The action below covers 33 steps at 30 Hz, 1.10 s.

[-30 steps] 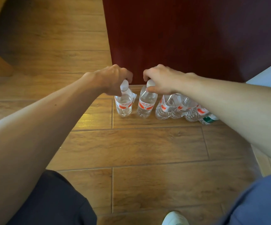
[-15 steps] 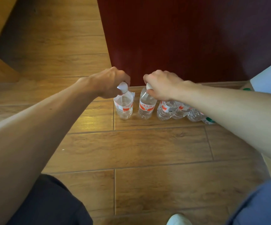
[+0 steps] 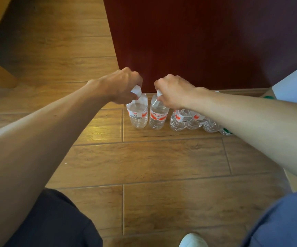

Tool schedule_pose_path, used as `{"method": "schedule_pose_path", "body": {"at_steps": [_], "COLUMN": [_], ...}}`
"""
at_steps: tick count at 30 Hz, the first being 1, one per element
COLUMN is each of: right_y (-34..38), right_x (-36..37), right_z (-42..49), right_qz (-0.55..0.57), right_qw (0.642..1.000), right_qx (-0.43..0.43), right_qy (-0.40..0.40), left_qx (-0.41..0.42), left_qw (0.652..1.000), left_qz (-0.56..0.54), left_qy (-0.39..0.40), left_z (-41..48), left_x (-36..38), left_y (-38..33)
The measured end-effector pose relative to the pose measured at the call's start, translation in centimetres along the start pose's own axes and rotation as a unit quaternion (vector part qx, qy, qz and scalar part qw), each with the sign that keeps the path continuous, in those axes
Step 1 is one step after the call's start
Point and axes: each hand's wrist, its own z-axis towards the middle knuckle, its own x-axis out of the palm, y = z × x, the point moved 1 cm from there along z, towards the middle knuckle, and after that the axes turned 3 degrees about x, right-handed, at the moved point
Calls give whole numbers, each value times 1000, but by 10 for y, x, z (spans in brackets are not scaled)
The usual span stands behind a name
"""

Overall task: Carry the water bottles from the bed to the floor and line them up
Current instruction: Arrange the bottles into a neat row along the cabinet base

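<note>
Half the frame is floor (image 3: 144, 157), a red panel (image 3: 197, 41) above; at its foot, mid-frame, stands the row (image 3: 181, 120), partly hidden by your right forearm (image 3: 251, 122). Your left hand (image 3: 124, 86) pinches the end bottle (image 3: 138, 113) by its cap and your right hand (image 3: 174, 91) grips the next bottle (image 3: 157, 116) by the neck, probably to set both in line.

Left hand (image 3: 122, 86), right hand (image 3: 175, 92) — atop bottles (image 3: 138, 114).

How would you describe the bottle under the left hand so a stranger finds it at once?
Before the dark red panel, a row of water bottles stands on the wooden floor. This bottle ends the row on the left, its white cap held by the left hand.
</note>
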Motion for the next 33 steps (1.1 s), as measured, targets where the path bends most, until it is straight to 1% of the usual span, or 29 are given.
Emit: {"method": "schedule_pose_path", "body": {"at_steps": [9, 17, 23, 33], "right_y": [-1, 2, 0, 1], "right_x": [-1, -6, -3, -1], "right_z": [1, 2, 2, 8], "right_qz": [23, 16, 9, 14], "right_qw": [1000, 1000, 1000, 1000], "right_qx": [5, 3, -3, 2], "right_qy": [3, 17, 12, 6], "left_qx": [21, 27, 37, -5], "left_qw": [999, 999, 999, 1000], "left_qz": [-25, -25, -20, -9], "left_qy": [-4, -15, -18, -30], "left_z": [0, 1, -3, 2], "left_x": [4, 8, 7, 8], "left_y": [10, 16, 16, 10]}}
